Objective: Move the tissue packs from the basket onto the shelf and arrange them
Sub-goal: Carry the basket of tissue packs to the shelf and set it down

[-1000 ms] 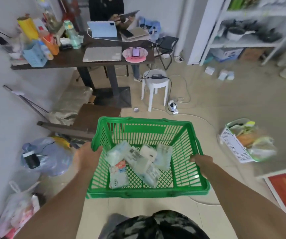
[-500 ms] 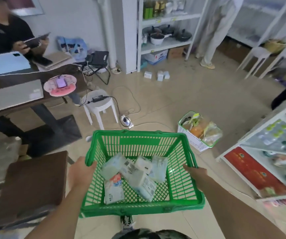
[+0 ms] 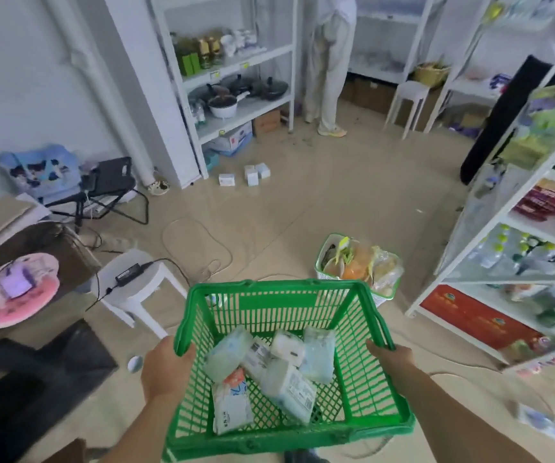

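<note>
I carry a green plastic basket (image 3: 283, 297) in front of me, held off the floor. My left hand (image 3: 162, 365) grips its left rim and my right hand (image 3: 391, 360) grips its right rim. Several tissue packs (image 3: 269, 365) lie loose on the basket's bottom, pale blue and white, one with an orange mark at the front left. A white shelf unit (image 3: 490, 225) stands at the right, its levels stocked with bottles, red packs and green goods.
A small white basket of bagged food (image 3: 358, 265) sits on the floor by the shelf's corner. A white stool (image 3: 136, 285) with a power adapter and cables stands left, beside a dark table (image 3: 52, 248). A person (image 3: 328, 61) stands at far shelves. Small boxes (image 3: 252, 173) lie on the floor.
My view has swung to the right: the desk and seated person slid out at the left, and the right shelf unit and far shelves came into view. Both hands kept hold of the basket.
</note>
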